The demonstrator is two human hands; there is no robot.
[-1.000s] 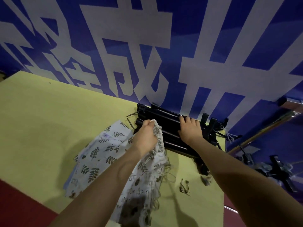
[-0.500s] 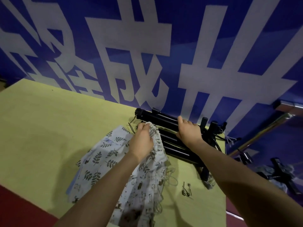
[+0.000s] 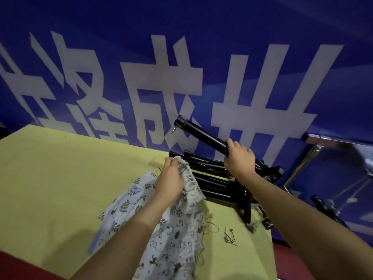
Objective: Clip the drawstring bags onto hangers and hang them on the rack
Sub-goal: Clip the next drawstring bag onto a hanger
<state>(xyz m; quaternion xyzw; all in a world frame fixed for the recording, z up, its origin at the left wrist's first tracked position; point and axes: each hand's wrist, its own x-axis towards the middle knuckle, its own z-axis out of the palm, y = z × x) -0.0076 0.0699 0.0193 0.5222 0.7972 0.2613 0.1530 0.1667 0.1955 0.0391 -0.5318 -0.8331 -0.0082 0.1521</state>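
Observation:
My right hand (image 3: 239,158) grips the bar of a black clip hanger (image 3: 199,133) and holds it tilted above the pile of black hangers (image 3: 218,182) at the table's far edge. My left hand (image 3: 170,178) holds the gathered top of a white drawstring bag (image 3: 191,190) with small animal prints, right beside the pile. The bag's body trails toward me with its cords loose. A second white bag with a leaf print (image 3: 129,201) lies flat to the left, partly under the first.
The yellow-green table (image 3: 60,178) runs left and toward me, with a red floor strip below. A blue banner with large white characters (image 3: 181,77) stands just behind the hangers. Loose metal clips (image 3: 230,237) lie near the right edge. A metal rack frame (image 3: 314,150) stands at the right.
My right hand has lifted one black hanger up out of the pile. My left hand has kept its hold on the bag's top. The camera has tilted upward.

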